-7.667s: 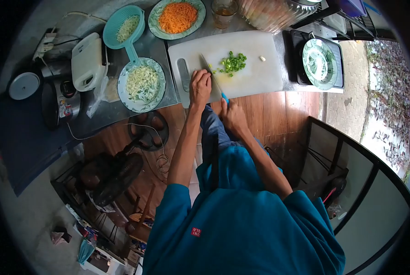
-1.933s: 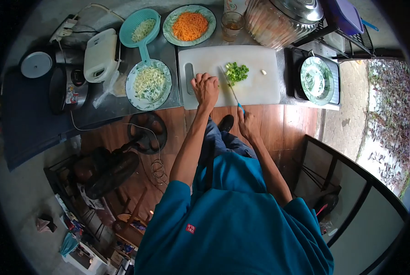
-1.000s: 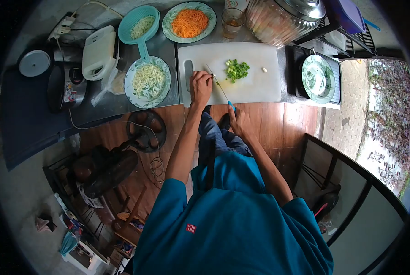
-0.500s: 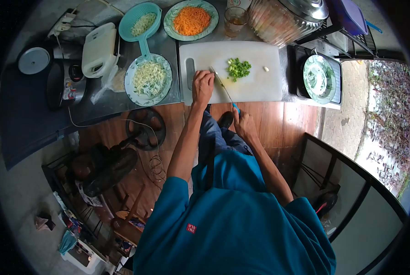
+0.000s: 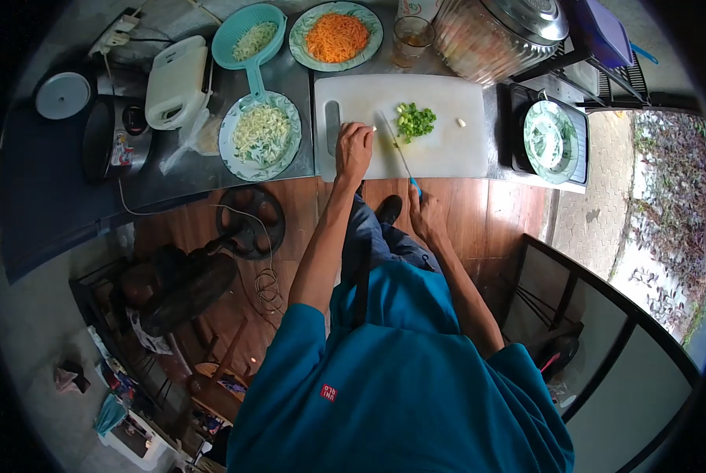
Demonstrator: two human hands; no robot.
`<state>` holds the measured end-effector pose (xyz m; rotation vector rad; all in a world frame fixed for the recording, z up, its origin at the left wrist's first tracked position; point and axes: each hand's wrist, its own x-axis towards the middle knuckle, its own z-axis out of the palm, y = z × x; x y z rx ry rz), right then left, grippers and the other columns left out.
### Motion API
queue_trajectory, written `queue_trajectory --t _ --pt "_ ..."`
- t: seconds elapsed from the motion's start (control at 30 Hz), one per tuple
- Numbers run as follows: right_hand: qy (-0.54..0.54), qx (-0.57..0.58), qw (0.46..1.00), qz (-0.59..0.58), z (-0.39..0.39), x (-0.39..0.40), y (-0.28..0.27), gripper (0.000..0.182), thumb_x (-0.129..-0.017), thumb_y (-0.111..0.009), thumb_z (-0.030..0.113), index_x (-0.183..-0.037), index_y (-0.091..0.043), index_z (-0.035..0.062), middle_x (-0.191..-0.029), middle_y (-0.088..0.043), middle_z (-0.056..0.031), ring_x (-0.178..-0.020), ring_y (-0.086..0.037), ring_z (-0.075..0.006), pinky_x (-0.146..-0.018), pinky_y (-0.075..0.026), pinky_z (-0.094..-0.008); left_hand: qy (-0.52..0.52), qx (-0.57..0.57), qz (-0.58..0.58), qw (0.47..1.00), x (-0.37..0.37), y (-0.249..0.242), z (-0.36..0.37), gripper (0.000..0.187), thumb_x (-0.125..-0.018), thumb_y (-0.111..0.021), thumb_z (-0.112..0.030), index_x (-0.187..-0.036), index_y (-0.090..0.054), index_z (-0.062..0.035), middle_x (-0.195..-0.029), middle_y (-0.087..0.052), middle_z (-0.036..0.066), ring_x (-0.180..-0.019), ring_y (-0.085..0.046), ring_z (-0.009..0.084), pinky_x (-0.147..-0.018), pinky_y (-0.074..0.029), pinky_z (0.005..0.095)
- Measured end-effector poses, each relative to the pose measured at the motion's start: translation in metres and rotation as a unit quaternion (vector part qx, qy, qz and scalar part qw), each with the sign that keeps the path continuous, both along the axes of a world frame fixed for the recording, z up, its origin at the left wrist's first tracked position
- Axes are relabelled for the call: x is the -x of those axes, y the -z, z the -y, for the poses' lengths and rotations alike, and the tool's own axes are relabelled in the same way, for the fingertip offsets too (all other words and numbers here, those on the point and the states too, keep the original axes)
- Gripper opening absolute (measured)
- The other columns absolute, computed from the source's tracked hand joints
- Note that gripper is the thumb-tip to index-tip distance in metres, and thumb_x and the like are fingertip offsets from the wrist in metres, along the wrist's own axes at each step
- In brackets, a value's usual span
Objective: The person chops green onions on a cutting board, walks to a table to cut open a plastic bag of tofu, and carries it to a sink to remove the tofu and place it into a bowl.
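On the left part of the white cutting board [image 5: 455,158], my left hand [image 5: 353,151] has its fingers bent together, with a small pale piece at the fingertips that looks like garlic. My right hand [image 5: 427,214] is wrapped round the blue handle of a knife [image 5: 401,155], whose blade slants up and left over the board, its tip a little right of my left fingers. Chopped green onion [image 5: 416,122] is heaped right of the blade. Farther right lies one small pale clove [image 5: 461,123].
Left of the board are a plate of shredded pale vegetable [image 5: 262,135] and a turquoise strainer [image 5: 250,35]. Behind it stand a plate of shredded carrot [image 5: 336,37], a glass [image 5: 412,41] and a large lidded jar [image 5: 491,39]. A green-patterned plate [image 5: 551,142] sits at right.
The knife blade has moved a little right, apart from my left fingers, and the pale piece now shows at them. The whole view has shifted slightly.
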<state>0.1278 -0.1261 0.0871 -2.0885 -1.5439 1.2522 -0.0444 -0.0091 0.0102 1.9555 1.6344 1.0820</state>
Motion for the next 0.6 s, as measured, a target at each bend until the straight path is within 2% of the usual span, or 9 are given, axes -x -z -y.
queue_trajectory --t 0.13,0.3,0.47,0.53,0.6 --pt "0.018 0.008 1.0 -0.003 0.003 0.004 0.013 0.054 -0.098 -0.045 0.04 -0.089 -0.061 -0.0109 -0.088 -0.057 -0.0409 -0.082 -0.058 -0.0541 -0.071 -0.047 -0.0571 0.019 -0.022 0.001 1.0 -0.003 0.001 -0.004 0.009 -0.078 -0.065 0.0 -0.087 -0.067 0.0022 -0.092 -0.064 0.012 -0.091 -0.059 0.032 -0.081 -0.049 0.039" --pt "0.023 -0.028 0.999 0.041 0.012 0.013 0.043 0.054 -0.097 -0.046 0.041 -0.085 -0.061 -0.0091 -0.078 -0.058 -0.0378 -0.078 -0.059 -0.0534 -0.07 -0.047 -0.0575 0.026 -0.017 -0.008 0.999 -0.002 0.002 -0.005 0.01 -0.077 -0.066 0.002 -0.087 -0.067 0.0031 -0.093 -0.065 0.013 -0.091 -0.059 0.0319 -0.081 -0.05 0.0394" --pt "0.042 -0.05 0.998 0.022 -0.004 0.024 0.028 0.052 -0.097 -0.044 0.041 -0.084 -0.062 -0.006 -0.074 -0.06 -0.034 -0.074 -0.059 -0.0526 -0.069 -0.047 -0.0586 0.034 -0.047 -0.013 0.998 0.001 0.002 -0.008 0.01 -0.078 -0.066 0.002 -0.087 -0.068 0.0028 -0.092 -0.064 0.013 -0.09 -0.059 0.0317 -0.08 -0.05 0.0394" --pt "0.028 -0.036 0.999 0.029 0.011 0.005 0.023 0.052 -0.098 -0.044 0.041 -0.084 -0.062 -0.0058 -0.072 -0.06 -0.0328 -0.072 -0.059 -0.0534 -0.068 -0.048 -0.0578 0.024 -0.021 0.007 0.999 -0.003 0.003 -0.001 0.009 -0.079 -0.066 0.0 -0.088 -0.068 0.002 -0.092 -0.064 0.013 -0.09 -0.059 0.0316 -0.08 -0.05 0.0397" --pt "0.029 -0.005 0.999 0.013 0.011 -0.005 0.019 0.05 -0.099 -0.044 0.038 -0.087 -0.062 -0.0063 -0.074 -0.06 -0.034 -0.074 -0.06 -0.0507 -0.067 -0.047 -0.0568 0.018 -0.019 0.012 1.0 -0.005 0.006 -0.003 0.008 -0.08 -0.065 0.0 -0.088 -0.069 0.001 -0.093 -0.063 0.012 -0.091 -0.059 0.0311 -0.081 -0.049 0.0397"
